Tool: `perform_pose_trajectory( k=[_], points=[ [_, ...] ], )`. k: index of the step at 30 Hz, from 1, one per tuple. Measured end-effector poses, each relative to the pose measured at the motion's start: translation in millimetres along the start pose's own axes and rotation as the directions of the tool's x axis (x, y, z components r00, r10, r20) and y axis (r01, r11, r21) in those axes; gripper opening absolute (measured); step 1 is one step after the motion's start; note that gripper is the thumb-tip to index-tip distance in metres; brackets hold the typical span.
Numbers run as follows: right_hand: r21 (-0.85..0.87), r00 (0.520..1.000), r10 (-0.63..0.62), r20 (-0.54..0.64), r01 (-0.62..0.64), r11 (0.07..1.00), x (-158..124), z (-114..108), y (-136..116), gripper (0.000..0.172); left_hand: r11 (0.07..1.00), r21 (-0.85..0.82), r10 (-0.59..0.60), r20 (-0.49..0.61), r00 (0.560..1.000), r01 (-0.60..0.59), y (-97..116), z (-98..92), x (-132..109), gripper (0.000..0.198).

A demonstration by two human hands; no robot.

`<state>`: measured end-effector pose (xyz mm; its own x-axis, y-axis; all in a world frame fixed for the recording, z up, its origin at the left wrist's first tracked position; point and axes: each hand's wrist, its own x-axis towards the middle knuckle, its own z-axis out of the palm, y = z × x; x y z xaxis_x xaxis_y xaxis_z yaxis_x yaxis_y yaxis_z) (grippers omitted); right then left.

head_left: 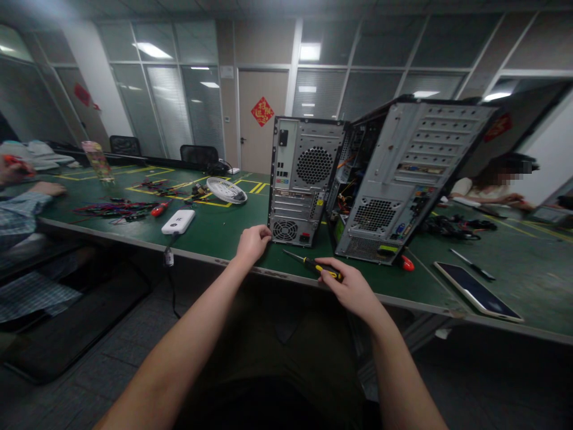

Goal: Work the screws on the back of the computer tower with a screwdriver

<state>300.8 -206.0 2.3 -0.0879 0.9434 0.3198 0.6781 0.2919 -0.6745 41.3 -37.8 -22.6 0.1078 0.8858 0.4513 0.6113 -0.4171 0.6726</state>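
Note:
Two desktop computer towers stand with their backs toward me on a green table (224, 230). The left tower (304, 179) is closed; the right tower (403, 173) has its side open, with cables showing inside. My left hand (252, 243) rests curled on the table, its fingertips touching the lower left corner of the left tower. My right hand (347, 285) is closed on the black and yellow handle of a screwdriver (313, 265), whose shaft lies along the table edge, pointing left.
A phone or tablet (477, 291) and a dark pen-like tool (472, 264) lie at the right. A white box (178, 221), a red-handled tool (160, 209), loose coloured cables (114, 209) and a white round plate (226, 191) lie at the left. Other people sit at far left and far right.

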Motion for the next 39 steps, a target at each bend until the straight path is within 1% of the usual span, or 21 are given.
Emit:
perform_pose_trajectory(
  k=[9, 12, 15, 19, 22, 25, 30, 32, 34, 36, 39],
  points=[
    [-0.020, 1.000, -0.009, -0.003, 0.009, 1.000, 0.4, 0.6, 0.0, 0.039, 1.000, -0.012, -0.009, -0.024, 1.000, 0.008, 1.2, -1.3, -2.4, 0.011],
    [-0.006, 1.000, 0.008, 0.001, -0.008, 1.000, -0.2, 0.6, -0.4, 0.040, 1.000, -0.007, -0.029, -0.042, 0.999, 0.028, 2.3, -2.0, -2.6, 0.008],
    [-0.004, 1.000, 0.010, 0.003, -0.010, 1.000, -0.7, 0.8, -1.0, 0.040, 0.998, -0.016, -0.056, -0.058, 0.997, 0.055, 4.0, -2.8, -2.8, 0.010],
    [-0.002, 1.000, 0.014, 0.012, -0.014, 1.000, -0.6, 1.3, -1.4, 0.041, 0.996, -0.043, -0.076, -0.056, 0.996, 0.073, 4.7, -3.6, -1.9, 0.014],
    [0.001, 1.000, -0.001, 0.008, 0.001, 1.000, -0.7, 2.4, -3.3, 0.040, 0.993, -0.075, -0.097, -0.055, 0.994, 0.092, 2.9, -4.4, 0.6, 0.014],
    [-0.030, 1.000, -0.015, -0.001, 0.015, 0.999, -1.9, 5.1, -8.9, 0.036, 0.989, -0.101, -0.114, -0.034, 0.993, 0.110, -1.2, -5.8, 3.9, 0.012],
    [-0.092, 0.996, -0.079, -0.032, 0.076, 0.993, -5.0, 15.3, -21.3, 0.026, 0.984, -0.129, -0.128, -0.010, 0.992, 0.125, -9.6, -8.1, 8.0, 0.011],
    [-0.105, 0.997, -0.074, -0.011, 0.072, 0.992, -5.9, 21.3, -25.2, 0.028, 0.982, -0.142, -0.128, -0.009, 0.992, 0.125, -11.7, -8.8, 8.7, 0.011],
    [-0.107, 0.999, -0.038, 0.036, 0.041, 0.993, -6.5, 28.0, -28.6, 0.030, 0.980, -0.153, -0.126, -0.008, 0.992, 0.123, -12.6, -9.7, 9.0, 0.011],
    [-0.124, 0.998, -0.020, 0.053, 0.026, 0.992, -6.7, 35.5, -31.8, 0.032, 0.979, -0.164, -0.127, -0.002, 0.992, 0.125, -12.9, -10.7, 9.0, 0.011],
    [-0.159, 0.998, -0.056, 0.042, 0.062, 0.985, -6.6, 47.6, -36.7, 0.033, 0.976, -0.178, -0.130, 0.003, 0.992, 0.128, -13.5, -11.8, 9.0, 0.011]
  ],
)
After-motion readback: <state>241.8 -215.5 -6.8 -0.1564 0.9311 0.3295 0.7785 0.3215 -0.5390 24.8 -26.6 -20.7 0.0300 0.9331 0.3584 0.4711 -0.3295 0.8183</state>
